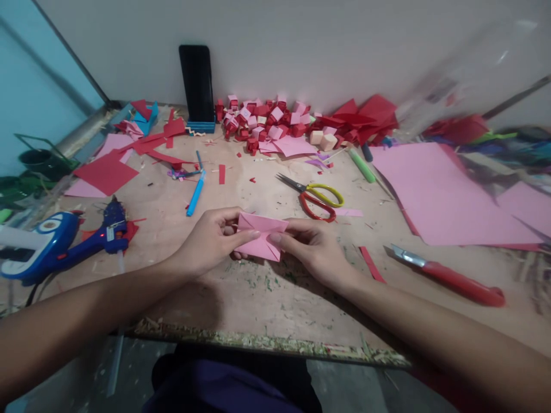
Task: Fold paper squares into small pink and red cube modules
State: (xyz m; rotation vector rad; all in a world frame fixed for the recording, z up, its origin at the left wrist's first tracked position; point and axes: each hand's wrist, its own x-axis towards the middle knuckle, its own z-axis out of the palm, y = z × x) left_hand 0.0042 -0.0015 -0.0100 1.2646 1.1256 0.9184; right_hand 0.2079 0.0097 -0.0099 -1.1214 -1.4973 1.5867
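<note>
Between my two hands is a small square of pink paper with creases and folded flaps, held just above the tabletop. My left hand pinches its left side, thumb on top and fingers beneath. On the right side, my right hand grips it the same way, with the thumb pressing near the middle. Beyond the right hand lie scissors with one yellow and one red handle. A blue pen-like stick rests past the left hand.
At left sits a blue glue gun with a lit red light. A red-handled cutter lies at right, below large pink sheets. Many small pink and red paper cubes are heaped at the back beside an upright phone.
</note>
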